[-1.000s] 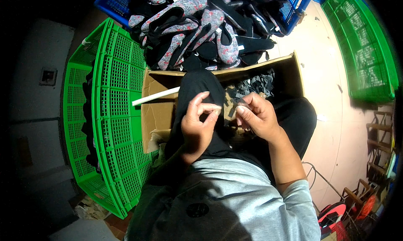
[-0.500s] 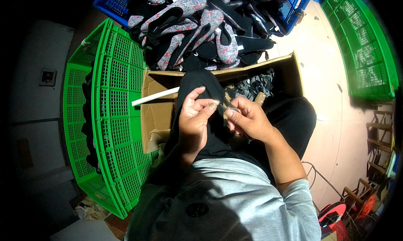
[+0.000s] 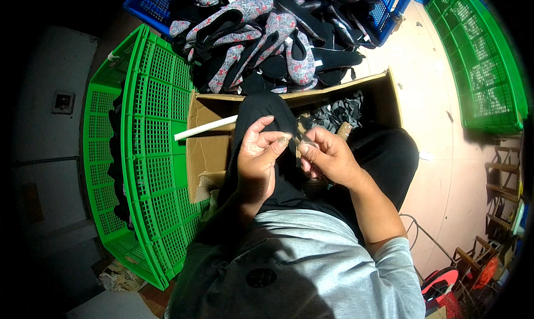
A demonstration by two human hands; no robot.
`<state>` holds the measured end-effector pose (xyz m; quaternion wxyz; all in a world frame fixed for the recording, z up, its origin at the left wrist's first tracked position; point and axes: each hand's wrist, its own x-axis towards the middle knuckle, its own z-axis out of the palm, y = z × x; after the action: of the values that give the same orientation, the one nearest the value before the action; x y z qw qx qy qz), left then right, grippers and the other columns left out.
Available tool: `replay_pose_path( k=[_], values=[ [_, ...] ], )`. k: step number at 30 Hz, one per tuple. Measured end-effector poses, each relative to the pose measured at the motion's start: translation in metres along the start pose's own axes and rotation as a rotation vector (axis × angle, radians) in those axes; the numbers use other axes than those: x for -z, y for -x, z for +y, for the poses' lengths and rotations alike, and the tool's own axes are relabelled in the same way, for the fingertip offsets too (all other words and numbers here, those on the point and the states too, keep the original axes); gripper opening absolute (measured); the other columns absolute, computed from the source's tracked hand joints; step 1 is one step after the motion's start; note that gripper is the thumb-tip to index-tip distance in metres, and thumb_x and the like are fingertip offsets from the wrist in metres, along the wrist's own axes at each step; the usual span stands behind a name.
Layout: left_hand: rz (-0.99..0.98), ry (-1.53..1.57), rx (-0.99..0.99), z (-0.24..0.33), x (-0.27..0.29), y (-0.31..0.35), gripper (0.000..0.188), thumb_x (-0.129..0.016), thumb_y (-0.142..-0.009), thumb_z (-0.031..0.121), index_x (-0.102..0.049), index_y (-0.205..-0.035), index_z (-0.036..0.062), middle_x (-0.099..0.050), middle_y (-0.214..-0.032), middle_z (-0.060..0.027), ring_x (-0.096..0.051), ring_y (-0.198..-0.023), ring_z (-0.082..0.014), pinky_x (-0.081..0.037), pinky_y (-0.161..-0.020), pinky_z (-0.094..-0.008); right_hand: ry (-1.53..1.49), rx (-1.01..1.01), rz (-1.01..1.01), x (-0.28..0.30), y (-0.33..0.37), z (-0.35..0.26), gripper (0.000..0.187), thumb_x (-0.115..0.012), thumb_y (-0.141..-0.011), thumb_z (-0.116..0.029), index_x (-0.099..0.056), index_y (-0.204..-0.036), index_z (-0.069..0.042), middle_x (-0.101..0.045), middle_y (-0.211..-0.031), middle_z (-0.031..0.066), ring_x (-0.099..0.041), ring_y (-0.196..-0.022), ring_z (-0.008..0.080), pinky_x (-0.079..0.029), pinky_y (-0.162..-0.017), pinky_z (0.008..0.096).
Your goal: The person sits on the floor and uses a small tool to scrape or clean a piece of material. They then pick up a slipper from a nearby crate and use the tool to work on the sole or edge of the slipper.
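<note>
In front of me my left hand (image 3: pixel 260 159) has thumb and forefinger pinched together; anything held there is too small to make out. Close by on its right, my right hand (image 3: pixel 332 159) is closed, its thumb pressed over curled fingers. A small dark piece (image 3: pixel 299 136) shows at those fingertips; its kind is unclear against my black trousers (image 3: pixel 267 109). Below my hands stands an open cardboard box (image 3: pixel 210 155) between and beyond my knees. Dark fabric scraps (image 3: pixel 340 110) lie in it, and a white stick (image 3: pixel 206 128) rests across its left edge.
Beyond the box, black slippers with floral linings (image 3: pixel 278 30) are heaped over a blue crate (image 3: pixel 150 3). A green crate (image 3: pixel 161 124) stands close on the left, another green crate (image 3: pixel 478 58) at the far right. Wooden racks (image 3: pixel 503 191) stand at the right edge.
Both hands stay nearly in place, with only slight shifts of the fingers. Nothing else has visibly moved.
</note>
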<state>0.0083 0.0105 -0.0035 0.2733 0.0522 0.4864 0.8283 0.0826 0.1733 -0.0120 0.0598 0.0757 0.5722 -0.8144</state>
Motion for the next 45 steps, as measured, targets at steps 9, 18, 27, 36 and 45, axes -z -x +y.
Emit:
replay_pose_path(
  k=[9, 18, 27, 36, 45],
  values=[
    [0.009, -0.075, -0.041, -0.0024, -0.0018, 0.0013, 0.045, -0.058, -0.09, -0.005, -0.04, -0.13, -0.0023, -0.066, -0.101, -0.013, -0.061, -0.097, -0.015, -0.045, -0.094, -0.0282, 0.0, 0.015, 0.041, -0.0013, 0.0014, 0.0006, 0.017, -0.057, -0.097, -0.019, -0.051, -0.088, -0.005, -0.06, -0.065, 0.001, -0.052, -0.049, 0.0056, -0.041, -0.044, 0.0197],
    [-0.013, -0.272, -0.141, -0.0028, -0.0016, 0.0025, 0.045, -0.059, -0.091, -0.001, -0.04, -0.131, -0.003, -0.066, -0.1, -0.0119, -0.061, -0.093, -0.0119, -0.047, -0.087, -0.0249, 0.007, 0.025, 0.041, -0.0004, 0.0025, 0.0001, 0.017, -0.057, -0.097, -0.018, -0.052, -0.088, -0.005, -0.06, -0.065, 0.0011, -0.053, -0.05, 0.0056, -0.041, -0.045, 0.0199],
    [0.012, -0.353, -0.191, -0.004, -0.0019, 0.0033, 0.046, -0.06, -0.091, -0.002, -0.04, -0.132, -0.0041, -0.067, -0.098, -0.012, -0.062, -0.09, -0.0119, -0.048, -0.086, -0.0251, 0.023, 0.026, 0.025, 0.0013, 0.0027, -0.001, 0.017, -0.057, -0.097, -0.017, -0.051, -0.088, -0.004, -0.06, -0.065, 0.0012, -0.052, -0.05, 0.0057, -0.042, -0.045, 0.0203],
    [-0.005, -0.417, -0.204, -0.0024, -0.001, 0.002, 0.046, -0.059, -0.09, -0.004, -0.04, -0.131, -0.0044, -0.067, -0.097, -0.0115, -0.062, -0.089, -0.0119, -0.048, -0.084, -0.0249, 0.039, 0.025, 0.023, 0.002, 0.0034, -0.0026, 0.018, -0.057, -0.097, -0.018, -0.051, -0.087, -0.004, -0.059, -0.065, 0.0009, -0.053, -0.051, 0.0055, -0.042, -0.046, 0.0204],
    [-0.001, -0.348, -0.123, -0.0045, 0.0014, 0.0007, 0.049, -0.059, -0.09, -0.004, -0.037, -0.133, -0.0033, -0.066, -0.095, -0.0108, -0.061, -0.089, -0.0116, -0.047, -0.085, -0.0247, 0.144, 0.083, 0.019, 0.0054, 0.0055, -0.0079, 0.019, -0.058, -0.097, -0.019, -0.052, -0.087, -0.004, -0.059, -0.065, 0.0005, -0.054, -0.053, 0.0055, -0.043, -0.046, 0.0215]
  ],
)
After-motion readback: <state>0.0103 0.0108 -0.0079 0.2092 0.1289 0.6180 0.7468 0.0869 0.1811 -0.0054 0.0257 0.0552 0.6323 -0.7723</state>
